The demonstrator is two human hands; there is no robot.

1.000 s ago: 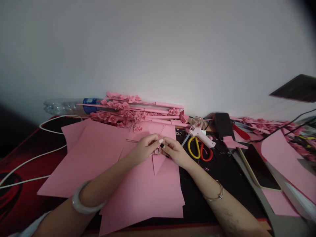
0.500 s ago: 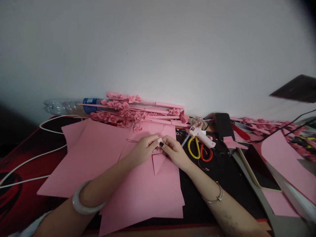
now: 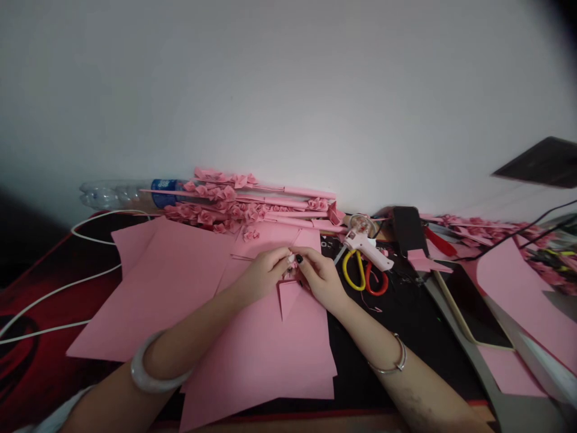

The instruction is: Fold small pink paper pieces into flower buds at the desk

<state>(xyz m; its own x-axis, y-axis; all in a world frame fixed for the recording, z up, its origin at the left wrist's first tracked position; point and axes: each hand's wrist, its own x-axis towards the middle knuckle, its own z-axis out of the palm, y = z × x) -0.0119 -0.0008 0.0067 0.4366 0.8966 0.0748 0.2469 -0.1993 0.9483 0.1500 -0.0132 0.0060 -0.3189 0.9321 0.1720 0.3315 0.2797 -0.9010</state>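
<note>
In the head view, the left hand (image 3: pixel 264 278) and right hand (image 3: pixel 322 279) meet at their fingertips, thumbs and forefingers pinching a small piece of pink paper (image 3: pixel 291 275) between them. The piece is mostly covered by the fingers — only crumpled, petal-like edges show, so its full shape cannot be told. It sits above a pile of flat pink sheets (image 3: pixel 265 355), smooth and matt, whose edges are fanned slightly out of line. Just below the fingers, a folded pink paper (image 3: pixel 289 297) with a crisp crease and a pointed lower end lies on the pile.

Near the far edge of the pile rests a single curled paper rose (image 3: pixel 251 234). Behind it, along the wall, lie clusters of paper flowers (image 3: pixel 238 211) with slender rolled stems (image 3: pixel 309 191). More smooth sheets (image 3: pixel 166 288) spread to the left, overlapping at angles.

On the right, a pale glue gun (image 3: pixel 368 248) lies against scissors with looped handles (image 3: pixel 362 276), one yellow and one red, on a black mat (image 3: pixel 419 337). Beside them are a dark phone (image 3: pixel 408 228) and a pale-framed device (image 3: pixel 478 304).

A clear, ribbed plastic bottle (image 3: pixel 117 195) lies on its side at the far left, banded by a blue label — any contents cannot be made out.
</note>
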